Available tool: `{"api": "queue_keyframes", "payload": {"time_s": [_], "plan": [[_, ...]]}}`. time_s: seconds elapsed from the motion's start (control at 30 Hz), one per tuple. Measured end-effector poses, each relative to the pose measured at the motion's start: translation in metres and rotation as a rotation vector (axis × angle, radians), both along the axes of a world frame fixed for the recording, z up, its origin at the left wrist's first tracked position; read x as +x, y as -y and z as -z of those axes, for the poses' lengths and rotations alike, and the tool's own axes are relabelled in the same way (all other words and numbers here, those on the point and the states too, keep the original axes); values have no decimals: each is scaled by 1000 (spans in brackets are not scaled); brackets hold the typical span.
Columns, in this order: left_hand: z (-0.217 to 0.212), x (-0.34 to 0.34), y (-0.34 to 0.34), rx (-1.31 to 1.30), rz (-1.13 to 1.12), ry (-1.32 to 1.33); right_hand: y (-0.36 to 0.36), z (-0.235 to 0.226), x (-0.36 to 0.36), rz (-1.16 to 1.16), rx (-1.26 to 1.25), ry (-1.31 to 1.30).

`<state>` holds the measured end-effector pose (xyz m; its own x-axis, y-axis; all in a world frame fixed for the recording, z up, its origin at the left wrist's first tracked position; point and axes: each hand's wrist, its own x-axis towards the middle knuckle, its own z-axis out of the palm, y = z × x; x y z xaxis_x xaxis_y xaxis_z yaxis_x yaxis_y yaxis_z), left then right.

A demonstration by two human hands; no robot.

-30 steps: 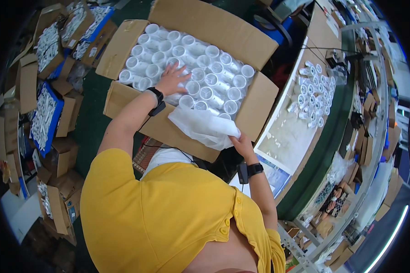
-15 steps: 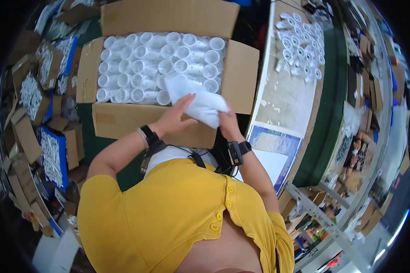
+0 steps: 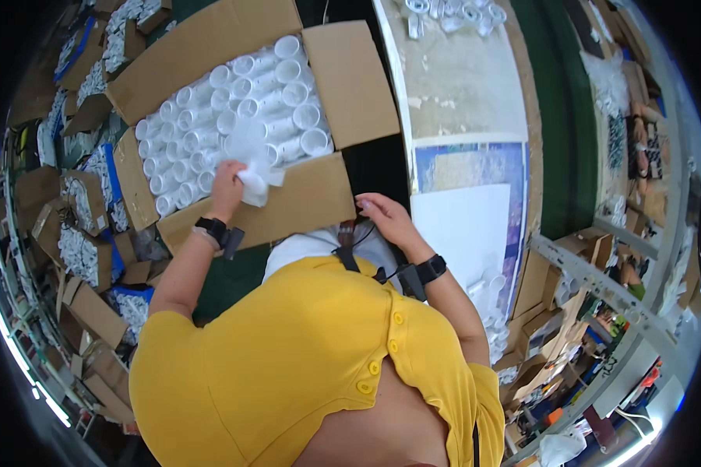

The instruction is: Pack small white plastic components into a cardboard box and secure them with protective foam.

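An open cardboard box (image 3: 319, 194) lies in front of me, packed with several white cylindrical tubes (image 3: 234, 117) standing on end. My left hand (image 3: 227, 180) is closed on a crumpled white plastic sheet (image 3: 251, 159) over the near edge of the tubes. My right hand (image 3: 388, 219) hovers open and empty to the right of the box's near flap, fingers spread. Both wrists wear black bands.
A long table (image 3: 467, 86) with a white and blue sheet runs along the right, with more white tubes (image 3: 452, 12) at its far end. Smaller cardboard boxes of white parts (image 3: 86, 233) crowd the floor at the left. Shelving stands at the right.
My right hand has let go of the plastic sheet and drawn back to the right. My left hand keeps the sheet over the tubes. The view has swung, shifting the box left.
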<state>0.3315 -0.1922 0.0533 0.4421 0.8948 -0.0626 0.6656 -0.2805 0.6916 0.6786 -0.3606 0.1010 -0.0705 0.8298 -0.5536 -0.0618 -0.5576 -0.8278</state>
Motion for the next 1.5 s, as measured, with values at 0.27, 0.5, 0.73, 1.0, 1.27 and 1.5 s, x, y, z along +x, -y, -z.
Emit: {"api": "queue_keyframes", "payload": {"time_s": [0.27,0.5,0.73,1.0,1.27,1.5], "plan": [[15,-37,-6,186,-39,-257,69,1,15,136,-32,138],[35,-6,9,313,-82,-343,127,-6,13,81,28,402],[74,-25,13,513,-110,-46,161,5,26,170,163,619],[80,-17,16,644,-75,228,177,16,-5,36,302,1116],[72,-43,10,443,-103,500,217,14,-75,321,311,1035],[76,-57,10,268,-105,492,234,47,-93,464,355,864]]}}
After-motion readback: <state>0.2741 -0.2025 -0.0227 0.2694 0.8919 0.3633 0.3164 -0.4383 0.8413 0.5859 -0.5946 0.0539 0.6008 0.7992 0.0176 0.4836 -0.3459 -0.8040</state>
